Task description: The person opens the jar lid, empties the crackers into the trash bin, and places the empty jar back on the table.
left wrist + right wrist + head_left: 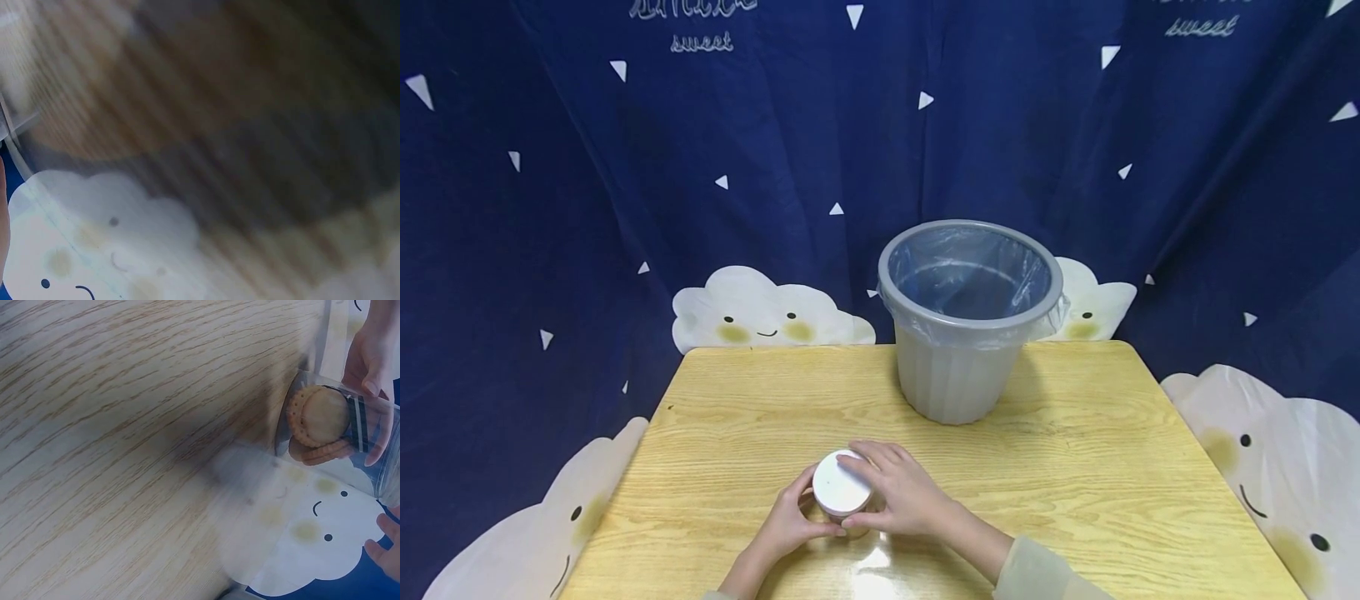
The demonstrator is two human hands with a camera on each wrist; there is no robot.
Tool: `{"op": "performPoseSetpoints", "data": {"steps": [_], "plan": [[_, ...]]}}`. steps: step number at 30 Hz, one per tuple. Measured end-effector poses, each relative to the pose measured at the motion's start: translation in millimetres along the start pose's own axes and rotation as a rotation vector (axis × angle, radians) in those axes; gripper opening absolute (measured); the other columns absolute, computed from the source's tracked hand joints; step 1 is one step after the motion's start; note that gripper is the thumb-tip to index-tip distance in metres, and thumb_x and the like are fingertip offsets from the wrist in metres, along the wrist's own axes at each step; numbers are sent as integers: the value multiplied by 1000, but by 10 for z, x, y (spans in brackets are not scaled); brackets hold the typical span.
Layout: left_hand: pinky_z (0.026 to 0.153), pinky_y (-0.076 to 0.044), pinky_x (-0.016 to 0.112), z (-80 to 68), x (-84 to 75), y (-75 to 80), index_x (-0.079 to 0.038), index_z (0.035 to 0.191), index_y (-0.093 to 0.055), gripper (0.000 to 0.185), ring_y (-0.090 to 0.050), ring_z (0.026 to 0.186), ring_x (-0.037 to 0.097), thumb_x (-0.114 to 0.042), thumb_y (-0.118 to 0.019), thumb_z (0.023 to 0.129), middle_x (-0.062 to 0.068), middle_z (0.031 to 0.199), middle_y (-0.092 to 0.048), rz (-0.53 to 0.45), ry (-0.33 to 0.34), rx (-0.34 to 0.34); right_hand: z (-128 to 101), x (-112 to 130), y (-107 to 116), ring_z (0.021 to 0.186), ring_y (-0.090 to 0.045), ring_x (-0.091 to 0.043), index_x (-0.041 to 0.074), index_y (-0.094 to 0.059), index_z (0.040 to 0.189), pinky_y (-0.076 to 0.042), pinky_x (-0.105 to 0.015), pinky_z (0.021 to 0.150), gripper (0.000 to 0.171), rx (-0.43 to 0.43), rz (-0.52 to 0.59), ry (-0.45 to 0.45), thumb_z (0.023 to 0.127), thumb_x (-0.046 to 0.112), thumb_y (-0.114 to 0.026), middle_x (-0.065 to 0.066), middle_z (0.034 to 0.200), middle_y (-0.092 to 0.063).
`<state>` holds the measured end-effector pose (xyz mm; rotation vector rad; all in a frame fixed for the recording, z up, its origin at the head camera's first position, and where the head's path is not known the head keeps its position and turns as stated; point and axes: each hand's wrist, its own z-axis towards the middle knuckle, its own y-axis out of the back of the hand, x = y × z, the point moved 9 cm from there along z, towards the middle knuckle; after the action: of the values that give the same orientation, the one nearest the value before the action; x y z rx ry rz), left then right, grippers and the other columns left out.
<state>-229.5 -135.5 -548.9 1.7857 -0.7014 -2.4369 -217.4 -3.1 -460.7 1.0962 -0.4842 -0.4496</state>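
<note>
Through the cameras I am watching the left hand [786, 523], which is curling its fingers round the side of a clear jar [342, 434]. The right hand [910, 493] is gripping the white lid [839, 485] at its edge. The jar is standing near the front of the table [760, 408], and some biscuits [320, 419] are lying inside. Behind, a grey bin [958, 371] is standing.

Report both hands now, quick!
Left hand: holding the clear cylindrical jar of round golden-brown biscuits.
Right hand: holding the jar's round white lid.
</note>
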Motion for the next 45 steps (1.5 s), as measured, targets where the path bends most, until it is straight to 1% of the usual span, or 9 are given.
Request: {"op": "performPoseSetpoints", "data": {"steps": [3,7,10,14,23,27,32,39,45], "plan": [[93,-47,45,2,-105,8,-9,134,-40,88,-47,114,11,-22,-84,59,9,128,-50,-27,-10,16,-1,2,-4,125,-40,-23,22,-37,139,-37,-44,102,77,-1,-11,-8,78,68,-49,-5,140,-38],[91,-48,45,-3,-143,9,-4,133,-39,88,-45,113,5,-14,-84,59,14,128,-49,-31,-22,18,-8,3,-26,125,-40,-23,22,-37,138,-37,-44,102,77,1,-16,-13,78,68,-49,-5,141,-37],[91,-48,42,-9,-40,-4,-8,135,-39,89,-47,114,9,-18,-84,59,12,128,-49,-32,-30,8,-11,-3,-52,125,-40,-24,23,-38,138,-36,-44,102,76,4,-10,-21,79,68,-48,-5,141,-37],[92,-48,38,-13,-23,-10,-13,134,-40,88,-49,113,13,-23,-84,58,9,126,-51,-38,-21,2,-15,-3,-64,125,-40,-23,22,-39,138,-37,-44,102,74,8,-10,-31,80,68,-46,-5,141,-37],[94,-47,35,-19,6,-13,-18,133,-41,89,-48,113,12,-29,-85,57,3,125,-51,-36,31,7,-14,0,-75,125,-39,-22,21,-41,137,-37,-42,103,73,15,-19,-36,80,66,-47,-5,141,-38],[94,-47,34,-19,1,-16,-19,134,-41,89,-47,114,11,-27,-85,57,3,126,-50,-58,30,15,-12,1,-82,125,-40,-22,20,-42,136,-38,-43,102,72,7,-25,-23,81,66,-46,-5,140,-39],[93,-48,36,-13,-25,-8,-15,134,-40,88,-48,113,12,-26,-84,59,8,125,-51,-43,-11,10,-6,5,-73,125,-41,-22,20,-43,136,-38,-42,102,72,10,-21,-5,81,65,-47,-6,140,-39],[94,-47,31,7,1,-7,-16,134,-41,89,-48,113,12,-24,-85,57,5,125,-51,-82,28,12,20,3,-33,124,-41,-23,18,-44,135,-39,-43,101,72,14,-15,39,80,64,-50,-7,140,-40],[93,-48,34,12,-36,-5,-13,134,-40,88,-48,114,12,-23,-84,59,9,126,-50,-70,-5,19,48,-2,-15,124,-42,-24,18,-44,135,-38,-43,102,72,21,-34,95,79,61,-54,-8,137,-43]]}}
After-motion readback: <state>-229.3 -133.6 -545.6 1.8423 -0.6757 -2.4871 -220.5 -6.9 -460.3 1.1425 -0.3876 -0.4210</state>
